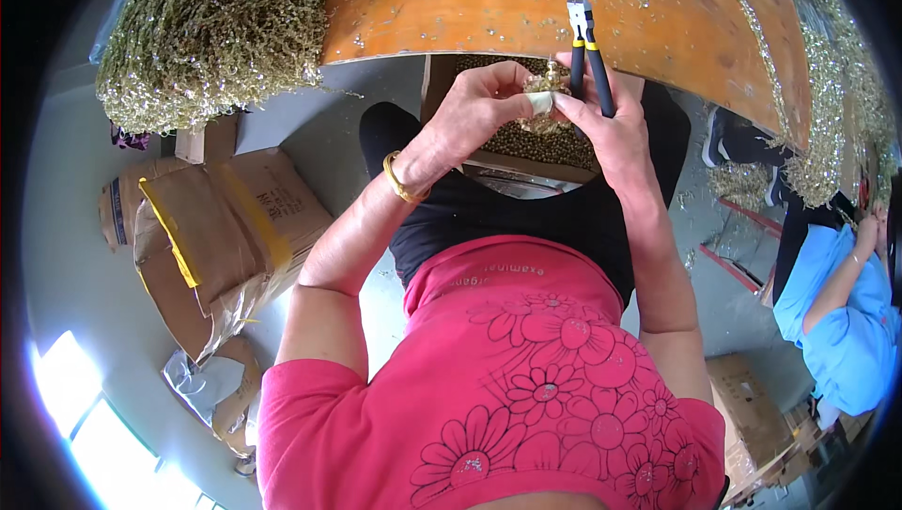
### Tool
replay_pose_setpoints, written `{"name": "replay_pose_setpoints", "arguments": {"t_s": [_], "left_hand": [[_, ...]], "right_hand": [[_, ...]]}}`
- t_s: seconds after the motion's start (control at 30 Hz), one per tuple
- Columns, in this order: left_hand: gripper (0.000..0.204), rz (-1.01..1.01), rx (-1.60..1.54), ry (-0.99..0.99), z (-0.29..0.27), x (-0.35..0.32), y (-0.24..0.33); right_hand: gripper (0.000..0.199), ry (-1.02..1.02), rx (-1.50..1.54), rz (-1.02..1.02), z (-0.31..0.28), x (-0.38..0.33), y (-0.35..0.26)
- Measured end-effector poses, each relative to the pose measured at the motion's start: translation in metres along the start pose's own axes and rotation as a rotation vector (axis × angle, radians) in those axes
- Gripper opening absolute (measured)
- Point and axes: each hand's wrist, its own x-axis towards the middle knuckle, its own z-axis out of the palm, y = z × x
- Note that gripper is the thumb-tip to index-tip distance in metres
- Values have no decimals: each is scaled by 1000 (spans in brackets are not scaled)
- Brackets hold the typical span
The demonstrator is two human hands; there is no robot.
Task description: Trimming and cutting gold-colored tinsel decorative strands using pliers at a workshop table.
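Note:
Above a box of small gold beads (583, 155), my two hands meet at a gold beaded piece (536, 125). My left hand (479, 110) pinches the piece between thumb and fingers. A pale strip (540, 102) shows at the left thumb tip; whether it is wrapped around the thumb or held, I cannot tell. My right hand (615, 134) is closed at the other side of the piece. Lodged in that hand are cutting pliers (577, 16) with black and yellow handles, their jaws pointing away over the table edge. The fingers partly hide the beaded piece.
An orange-brown wooden table (451, 12) curves across the front, with loose beads scattered on it. A thick pile of gold glittery strands (225, 31) hangs over its left end. Cardboard boxes (235, 219) stand at left. A person in blue (841, 322) sits at far right.

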Motion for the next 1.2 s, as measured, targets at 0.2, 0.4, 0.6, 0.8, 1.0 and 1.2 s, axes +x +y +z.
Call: {"name": "replay_pose_setpoints", "arguments": {"t_s": [0.2,0.4,0.6,0.8,1.0,1.2], "left_hand": [[14,161,63,97,0,-2,-5],[19,-11,-238,-124,-9,0,-5],[25,-95,-493,-294,-12,8,-11],[21,-7,-388,-127,-14,10,-14],[17,-99,-435,-222,-19,22,-10],[26,-205,-578,-345,-22,27,-10]], "right_hand": [[38,-87,366,182,-1,5,7],[39,-208,510,252,-5,8,-4],[39,-189,491,294,-3,9,-13],[46,-56,215,181,2,8,-9],[42,-153,328,258,-7,20,-7],[43,-251,486,374,-15,27,-5]]}}
